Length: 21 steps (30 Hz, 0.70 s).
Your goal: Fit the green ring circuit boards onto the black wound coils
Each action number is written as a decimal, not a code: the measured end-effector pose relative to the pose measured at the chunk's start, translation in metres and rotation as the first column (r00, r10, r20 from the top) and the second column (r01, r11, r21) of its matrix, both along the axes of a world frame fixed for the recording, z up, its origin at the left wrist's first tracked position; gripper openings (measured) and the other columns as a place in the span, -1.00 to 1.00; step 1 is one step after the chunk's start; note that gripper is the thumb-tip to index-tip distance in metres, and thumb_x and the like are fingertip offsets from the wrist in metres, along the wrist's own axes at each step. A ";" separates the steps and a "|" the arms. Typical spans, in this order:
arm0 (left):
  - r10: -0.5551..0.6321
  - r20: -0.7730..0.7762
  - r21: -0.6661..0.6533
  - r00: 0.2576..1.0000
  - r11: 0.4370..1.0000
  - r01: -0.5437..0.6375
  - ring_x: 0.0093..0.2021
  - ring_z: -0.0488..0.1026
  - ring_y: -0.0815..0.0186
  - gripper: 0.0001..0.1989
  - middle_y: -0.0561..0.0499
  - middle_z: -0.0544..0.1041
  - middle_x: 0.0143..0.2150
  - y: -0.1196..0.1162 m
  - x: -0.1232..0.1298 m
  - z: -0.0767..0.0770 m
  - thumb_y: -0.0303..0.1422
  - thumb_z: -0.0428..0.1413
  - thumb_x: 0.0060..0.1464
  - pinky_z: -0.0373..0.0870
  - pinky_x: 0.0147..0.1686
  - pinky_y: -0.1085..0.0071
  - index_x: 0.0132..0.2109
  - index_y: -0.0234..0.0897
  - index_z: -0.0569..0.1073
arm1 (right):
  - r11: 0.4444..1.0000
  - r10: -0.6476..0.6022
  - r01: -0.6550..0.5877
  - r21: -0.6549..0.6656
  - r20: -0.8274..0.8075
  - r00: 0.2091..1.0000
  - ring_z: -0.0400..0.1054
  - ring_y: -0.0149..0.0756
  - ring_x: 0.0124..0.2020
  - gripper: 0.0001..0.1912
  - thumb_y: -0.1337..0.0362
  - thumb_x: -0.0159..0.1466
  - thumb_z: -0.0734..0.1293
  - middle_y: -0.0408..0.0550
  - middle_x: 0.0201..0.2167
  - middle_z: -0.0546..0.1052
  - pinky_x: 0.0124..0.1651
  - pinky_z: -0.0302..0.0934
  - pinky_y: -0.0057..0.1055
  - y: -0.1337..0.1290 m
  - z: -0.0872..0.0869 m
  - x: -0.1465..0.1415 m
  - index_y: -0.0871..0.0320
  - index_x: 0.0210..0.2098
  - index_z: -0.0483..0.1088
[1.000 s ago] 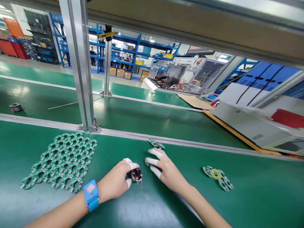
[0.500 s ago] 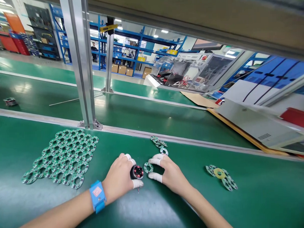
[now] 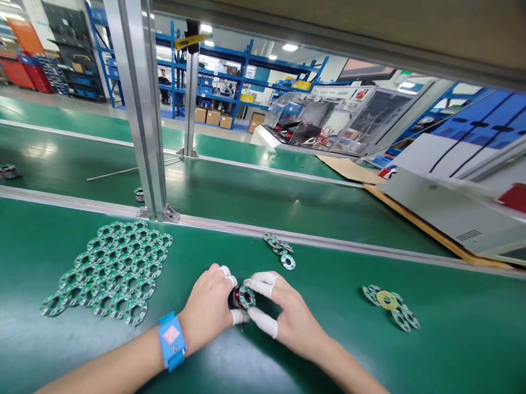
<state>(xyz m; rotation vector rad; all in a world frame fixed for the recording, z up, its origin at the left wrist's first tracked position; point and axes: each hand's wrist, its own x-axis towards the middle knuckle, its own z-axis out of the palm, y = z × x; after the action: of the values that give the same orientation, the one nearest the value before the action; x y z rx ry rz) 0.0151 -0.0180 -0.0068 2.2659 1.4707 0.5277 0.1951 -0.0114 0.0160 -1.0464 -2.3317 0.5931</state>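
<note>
My left hand [image 3: 210,299], with white finger cots and a blue wrist strap, is closed around a small dark motor stator [image 3: 234,299] with reddish copper windings. Between the fingertips of my right hand [image 3: 288,311], also in white finger cots, is a ring-shaped green circuit board [image 3: 247,297]. That ring lies against the open face of the stator, covering much of it. Whether it is seated or only touching, I cannot tell. To the left of my hands, a patch of many similar ring boards [image 3: 114,271] lies flat on the green bench.
A few ring boards [image 3: 278,245] lie by the metal rail, ahead of my right hand. Farther right sit more boards with a yellow ring [image 3: 386,299]. An aluminium post [image 3: 140,109] rises beyond the patch. Wound parts [image 3: 7,171] rest on the strip past the rail.
My right hand has moved left and brought the ring board from beside the stator onto its face. Another wound part now shows beside the post on the far strip.
</note>
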 end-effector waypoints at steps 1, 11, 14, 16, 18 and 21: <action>-0.001 -0.002 0.003 1.000 1.000 0.001 -0.23 0.27 0.16 -0.67 -0.05 0.39 -0.29 0.000 0.000 -0.001 -0.12 0.22 -0.09 0.22 -0.26 0.29 -0.35 -0.31 0.41 | 1.000 -0.001 0.001 0.017 0.013 1.000 0.35 -0.19 -0.18 -0.67 0.37 0.11 0.28 0.02 -0.20 0.48 -0.14 0.31 -0.25 0.000 -0.001 -0.001 0.10 -0.11 0.41; -0.001 -0.001 0.011 1.000 1.000 0.001 -0.23 0.28 0.17 -0.70 -0.03 0.39 -0.28 0.000 0.000 -0.004 -0.17 0.26 -0.12 0.22 -0.23 0.28 -0.34 -0.30 0.41 | 0.994 -0.004 -0.019 0.112 0.204 0.979 0.33 -0.15 -0.22 -0.75 0.29 0.21 0.24 0.05 -0.22 0.49 -0.21 0.30 -0.23 -0.001 0.006 -0.004 0.12 -0.12 0.42; 0.003 -0.003 0.023 1.000 1.000 -0.003 -0.23 0.28 0.17 -0.70 -0.03 0.40 -0.29 0.000 0.000 -0.005 -0.17 0.25 -0.11 0.21 -0.22 0.28 -0.35 -0.30 0.41 | 0.988 -0.007 -0.033 0.154 0.250 0.968 0.33 -0.13 -0.22 -0.76 0.27 0.24 0.22 0.07 -0.22 0.49 -0.21 0.29 -0.21 -0.002 0.006 -0.004 0.15 -0.12 0.41; 0.008 -0.009 0.031 1.000 1.000 -0.008 -0.23 0.28 0.17 -0.70 -0.03 0.40 -0.28 -0.001 0.000 -0.005 -0.17 0.25 -0.10 0.21 -0.24 0.29 -0.36 -0.29 0.40 | 0.984 -0.007 -0.041 0.172 0.270 0.963 0.33 -0.12 -0.21 -0.75 0.27 0.26 0.21 0.08 -0.21 0.49 -0.22 0.28 -0.21 -0.002 0.004 -0.003 0.16 -0.11 0.41; 0.008 -0.018 0.032 1.000 0.999 -0.008 -0.23 0.28 0.17 -0.70 -0.03 0.40 -0.28 -0.001 0.000 -0.005 -0.16 0.24 -0.10 0.21 -0.26 0.30 -0.36 -0.28 0.40 | 0.981 -0.009 -0.047 0.188 0.284 0.959 0.33 -0.11 -0.21 -0.75 0.28 0.26 0.21 0.08 -0.21 0.49 -0.23 0.28 -0.22 -0.002 0.002 -0.002 0.17 -0.10 0.40; 0.005 -0.024 0.023 1.000 1.000 -0.005 -0.24 0.28 0.17 -0.70 -0.03 0.40 -0.28 -0.001 0.000 -0.005 -0.15 0.23 -0.09 0.21 -0.28 0.31 -0.36 -0.28 0.40 | 0.976 -0.017 -0.050 0.214 0.301 0.953 0.33 -0.11 -0.21 -0.75 0.27 0.27 0.21 0.08 -0.22 0.49 -0.24 0.27 -0.22 -0.002 -0.001 -0.001 0.18 -0.10 0.39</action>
<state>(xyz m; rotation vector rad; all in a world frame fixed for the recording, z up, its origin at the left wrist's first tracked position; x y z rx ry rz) 0.0149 -0.0194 -0.0114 2.2950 1.4897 0.5231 0.1941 -0.0131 0.0148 -1.0754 -2.5983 0.1813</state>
